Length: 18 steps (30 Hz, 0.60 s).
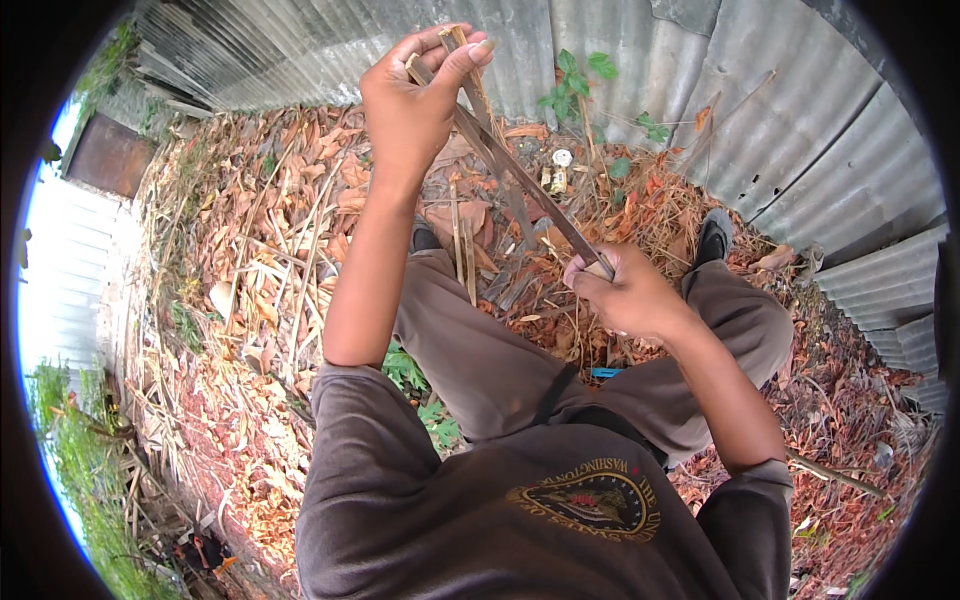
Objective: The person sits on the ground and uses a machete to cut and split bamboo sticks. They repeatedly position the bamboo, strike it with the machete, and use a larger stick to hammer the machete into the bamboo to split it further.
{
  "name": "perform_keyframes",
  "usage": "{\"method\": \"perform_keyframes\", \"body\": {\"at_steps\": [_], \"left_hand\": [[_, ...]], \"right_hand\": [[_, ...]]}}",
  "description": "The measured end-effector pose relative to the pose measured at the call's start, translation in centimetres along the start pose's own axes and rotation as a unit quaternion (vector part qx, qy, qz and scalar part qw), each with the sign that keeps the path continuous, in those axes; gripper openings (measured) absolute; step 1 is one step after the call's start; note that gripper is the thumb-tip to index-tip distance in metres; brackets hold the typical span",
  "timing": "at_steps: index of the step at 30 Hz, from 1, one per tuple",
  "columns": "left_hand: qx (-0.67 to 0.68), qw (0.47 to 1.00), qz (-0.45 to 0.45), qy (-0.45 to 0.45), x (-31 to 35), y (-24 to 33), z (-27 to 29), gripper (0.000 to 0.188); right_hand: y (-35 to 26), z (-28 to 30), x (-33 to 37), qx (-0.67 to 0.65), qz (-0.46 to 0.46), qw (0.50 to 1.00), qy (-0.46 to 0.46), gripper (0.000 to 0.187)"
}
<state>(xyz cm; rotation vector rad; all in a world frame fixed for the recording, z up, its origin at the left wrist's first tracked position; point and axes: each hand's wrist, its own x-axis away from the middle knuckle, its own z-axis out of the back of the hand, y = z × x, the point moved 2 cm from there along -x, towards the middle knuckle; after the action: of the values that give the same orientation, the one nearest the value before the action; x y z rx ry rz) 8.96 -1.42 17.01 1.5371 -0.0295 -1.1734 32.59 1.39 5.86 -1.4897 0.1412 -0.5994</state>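
Observation:
My left hand, raised in front of me at the top, is closed around the upper ends of two narrow wooden strips. The longer dark strip slants down to the right. Its lower end is pinched in my right hand, thumb on top, above my right knee. The second strip hangs more steeply from my left hand, its lower end free above the leaves. The two strips cross just below my left hand. Part of their upper ends is hidden by my fingers.
Dry brown leaves and thin sticks cover the ground around my legs. A corrugated metal fence curves close in front and to the right. A green plant grows against it. A small white round object and a blue item lie on the ground.

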Motion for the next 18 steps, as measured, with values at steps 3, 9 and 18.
{"method": "perform_keyframes", "body": {"at_steps": [3,9,18], "left_hand": [[0.019,0.999,0.001,-0.026,0.3,0.2,0.0,0.029],[-0.004,0.998,0.025,-0.055,0.2,1.0,-0.3,0.047],[-0.031,0.998,0.06,-0.014,0.5,1.8,0.0,0.061]], "right_hand": [[-0.5,0.0,0.6,-0.064,-0.061,0.996,-0.021,0.008],[1.5,0.7,-0.8,0.095,0.091,0.991,0.039,0.007],[3.0,-1.4,-1.7,0.183,0.034,0.973,0.136,0.014]]}}
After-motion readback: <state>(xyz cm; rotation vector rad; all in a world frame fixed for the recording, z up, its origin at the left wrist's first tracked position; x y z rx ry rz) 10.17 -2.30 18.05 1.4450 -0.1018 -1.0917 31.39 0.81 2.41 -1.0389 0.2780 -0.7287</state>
